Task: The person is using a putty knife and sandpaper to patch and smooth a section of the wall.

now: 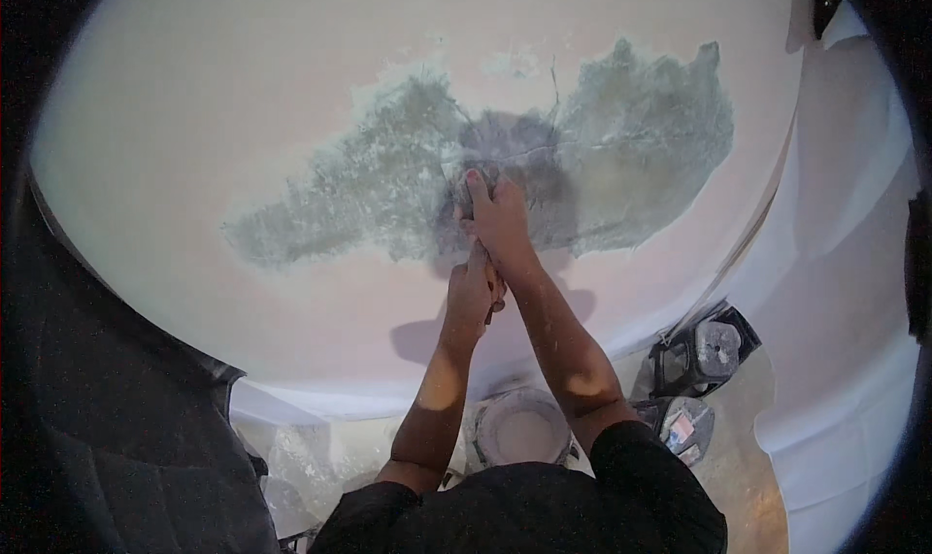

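While left hand [467, 298] clenches tool handle [489, 315], right hand [501, 220] curls beyond its fingers, hold unclear, over grey patch [646, 161].

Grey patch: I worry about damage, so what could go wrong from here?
The thin crack across the grey patch might spread under pressure. The right hand, close to the patch, could get scraped if it slips. Loose bits might drop into the open bucket below.
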Tool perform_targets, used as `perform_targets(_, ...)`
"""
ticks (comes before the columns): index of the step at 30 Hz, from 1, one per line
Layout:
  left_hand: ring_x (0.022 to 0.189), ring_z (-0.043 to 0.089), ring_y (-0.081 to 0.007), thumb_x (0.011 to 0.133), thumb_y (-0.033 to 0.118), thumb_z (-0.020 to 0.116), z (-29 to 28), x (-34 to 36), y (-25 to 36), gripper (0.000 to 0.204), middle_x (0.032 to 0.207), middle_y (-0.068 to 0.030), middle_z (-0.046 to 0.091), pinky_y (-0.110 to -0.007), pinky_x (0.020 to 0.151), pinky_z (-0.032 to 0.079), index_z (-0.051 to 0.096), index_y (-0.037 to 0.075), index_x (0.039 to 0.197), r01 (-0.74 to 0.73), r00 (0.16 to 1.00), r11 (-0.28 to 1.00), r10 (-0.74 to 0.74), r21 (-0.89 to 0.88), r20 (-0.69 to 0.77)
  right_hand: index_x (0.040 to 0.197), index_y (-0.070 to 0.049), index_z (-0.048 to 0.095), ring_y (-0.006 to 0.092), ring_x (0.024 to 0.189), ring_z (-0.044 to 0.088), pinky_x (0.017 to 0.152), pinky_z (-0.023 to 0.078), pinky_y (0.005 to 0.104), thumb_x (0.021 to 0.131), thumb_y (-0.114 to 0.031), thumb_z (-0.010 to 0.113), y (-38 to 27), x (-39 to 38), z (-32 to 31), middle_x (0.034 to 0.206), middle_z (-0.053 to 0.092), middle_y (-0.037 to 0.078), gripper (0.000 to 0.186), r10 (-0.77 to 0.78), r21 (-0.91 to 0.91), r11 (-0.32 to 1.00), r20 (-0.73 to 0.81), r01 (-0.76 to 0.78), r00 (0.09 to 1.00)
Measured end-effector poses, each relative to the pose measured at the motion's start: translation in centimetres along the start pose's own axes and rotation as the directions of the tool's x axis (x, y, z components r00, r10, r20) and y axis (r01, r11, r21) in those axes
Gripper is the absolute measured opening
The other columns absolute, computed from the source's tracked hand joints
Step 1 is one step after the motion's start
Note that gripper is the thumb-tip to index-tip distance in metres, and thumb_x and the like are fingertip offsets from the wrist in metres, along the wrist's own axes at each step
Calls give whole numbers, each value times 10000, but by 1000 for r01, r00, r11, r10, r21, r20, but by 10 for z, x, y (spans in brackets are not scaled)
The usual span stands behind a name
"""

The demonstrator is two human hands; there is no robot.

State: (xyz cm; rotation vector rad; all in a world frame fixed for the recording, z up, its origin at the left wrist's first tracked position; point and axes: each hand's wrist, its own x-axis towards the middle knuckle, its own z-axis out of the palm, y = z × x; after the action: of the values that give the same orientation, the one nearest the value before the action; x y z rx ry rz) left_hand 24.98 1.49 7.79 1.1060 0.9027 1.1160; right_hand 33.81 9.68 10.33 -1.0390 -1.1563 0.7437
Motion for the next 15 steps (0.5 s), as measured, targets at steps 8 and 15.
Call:
perform_targets(8, 381, 364, -136, 985, 576, 371, 2, 1, 1, 624, 495, -22, 402, -288, 376, 318, 480, 90, 608, 117, 990, 991, -122, -61, -71, 837, 54, 517, 220, 550, 597, 415, 473, 356, 955, -312, 591, -19, -10, 4, 693, 524, 130, 392, 22, 136, 990, 13, -24, 1000)
perform_targets(15, 375, 331, -127, 985, 569, 377, 4, -1, 4, 620, 479, -31, 393, -287, 375, 295, 465, 103, 586, 17, 1000, 996, -17, -86, 1, 809, 36, 499, 165, 522, 559, 403, 463, 335, 963, -275, 590, -16, -6, 0, 671, 515, 108, 359, 18, 133, 991, -15, -15, 1000)
